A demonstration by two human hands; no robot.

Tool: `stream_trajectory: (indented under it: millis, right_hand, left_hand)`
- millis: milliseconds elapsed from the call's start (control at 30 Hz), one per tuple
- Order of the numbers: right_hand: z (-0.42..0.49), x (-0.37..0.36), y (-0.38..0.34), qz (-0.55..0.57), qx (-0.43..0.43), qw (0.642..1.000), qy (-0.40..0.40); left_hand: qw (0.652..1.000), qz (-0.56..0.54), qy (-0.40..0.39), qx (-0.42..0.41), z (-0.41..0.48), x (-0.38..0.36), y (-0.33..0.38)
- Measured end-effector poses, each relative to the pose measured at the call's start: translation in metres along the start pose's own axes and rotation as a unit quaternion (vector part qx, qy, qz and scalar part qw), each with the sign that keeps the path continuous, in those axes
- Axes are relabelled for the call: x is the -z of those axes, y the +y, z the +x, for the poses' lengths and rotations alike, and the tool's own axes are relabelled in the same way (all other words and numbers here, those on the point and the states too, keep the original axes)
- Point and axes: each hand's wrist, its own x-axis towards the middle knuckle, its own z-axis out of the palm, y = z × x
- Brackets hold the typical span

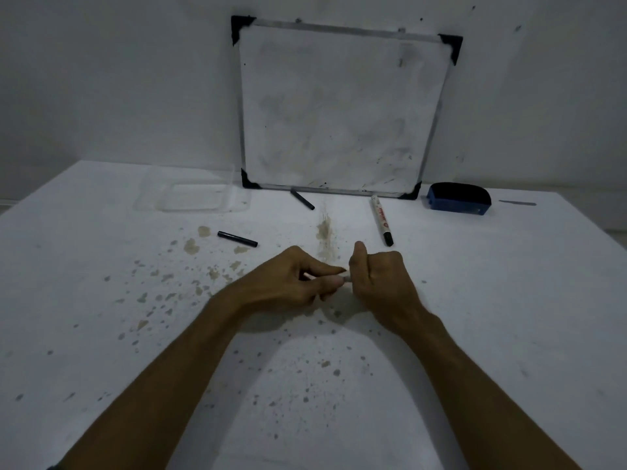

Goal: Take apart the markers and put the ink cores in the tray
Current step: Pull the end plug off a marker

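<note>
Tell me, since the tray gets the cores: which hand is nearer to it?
Left. The left hand lies below and right of the clear tray; the right hand is farther right.

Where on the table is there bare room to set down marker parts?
Free: right of the white marker, below the eraser; also the left edge, below the clear tray. Crowded: between tray and whiteboard, where two black pieces lie.

The stained white counter (101, 334) fills the lower frame. At its upper middle lie a clear tray (193, 198), two black cores (237, 239) (302, 199), a marker (381, 220), an eraser (458, 199).
</note>
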Motion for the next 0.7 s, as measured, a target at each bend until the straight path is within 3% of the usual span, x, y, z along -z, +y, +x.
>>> stream_trajectory:
  millis: [67, 100, 233, 433, 567, 633, 700]
  right_hand:
    - [-0.002, -0.004, -0.005, -0.002, 0.045, 0.999, 0.0]
    - [0.0, -0.006, -0.007, -0.01, 0.041, 0.999, 0.001]
    - [0.007, -0.008, -0.012, 0.011, -0.098, 0.994, -0.043]
    - [0.003, -0.002, -0.007, 0.042, -0.12, 0.991, -0.034]
    - [0.004, 0.002, -0.003, -0.095, 0.082, 0.992, 0.006]
    - [0.004, 0.004, -0.006, -0.105, 0.118, 0.987, -0.017]
    - [0.003, 0.0, -0.009, -0.087, 0.121, 0.988, -0.023]
  left_hand:
    - [0.995, -0.065, -0.064, 0.031, -0.009, 0.011, 0.003]
    - [0.995, -0.08, -0.06, 0.031, -0.011, 0.014, 0.001]
    - [0.998, -0.039, 0.056, 0.018, -0.006, 0.005, -0.01]
    - [0.994, 0.011, 0.104, -0.002, -0.002, -0.007, -0.011]
    - [0.996, -0.074, 0.031, 0.023, -0.005, 0.002, -0.002]
    - [0.988, -0.147, -0.029, 0.03, -0.01, 0.014, 0.001]
    - [0.989, -0.139, -0.026, 0.035, -0.011, 0.02, -0.002]
